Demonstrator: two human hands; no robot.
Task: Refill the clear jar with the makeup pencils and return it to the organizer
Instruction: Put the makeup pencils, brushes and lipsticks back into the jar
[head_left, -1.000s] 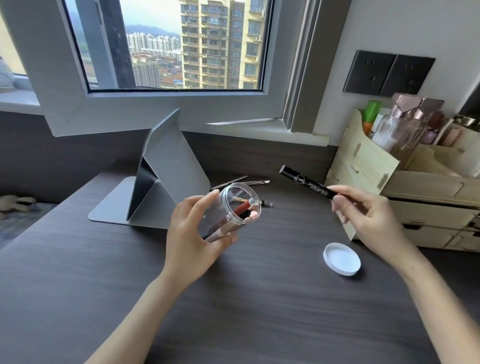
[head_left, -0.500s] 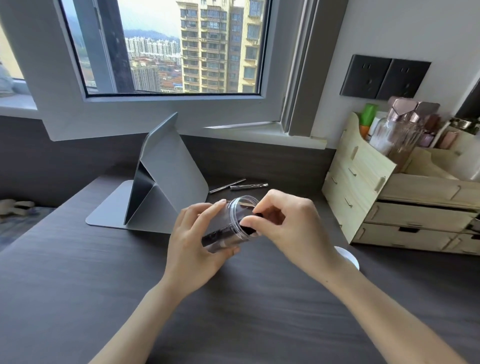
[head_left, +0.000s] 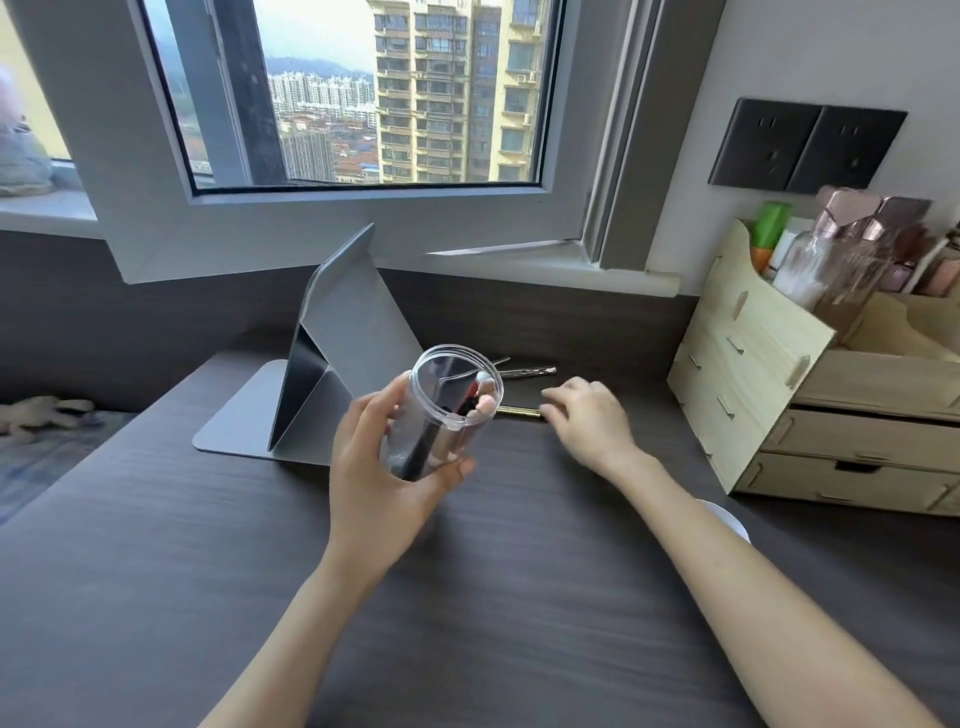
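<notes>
My left hand (head_left: 384, 467) grips the clear jar (head_left: 447, 410) above the dark desk, its open mouth tilted up and to the right. A black pencil and a red one show inside the jar. My right hand (head_left: 587, 421) lies low over the desk just right of the jar, its fingertips at a gold pencil (head_left: 519, 412); whether they touch it is unclear. Two silver pencils (head_left: 527, 370) rest behind the jar. The wooden organizer (head_left: 753, 364) stands at the right against the wall.
A grey folded tablet stand (head_left: 332, 364) sits behind my left hand. The jar's white lid (head_left: 730, 519) lies on the desk, mostly hidden by my right forearm. Bottles and tubes fill the organizer's top. An open window sash (head_left: 363, 228) juts in above the desk.
My right hand put the black pencil into the jar, let go, and moved right and down to the gold pencil on the desk. The jar has tilted more upright.
</notes>
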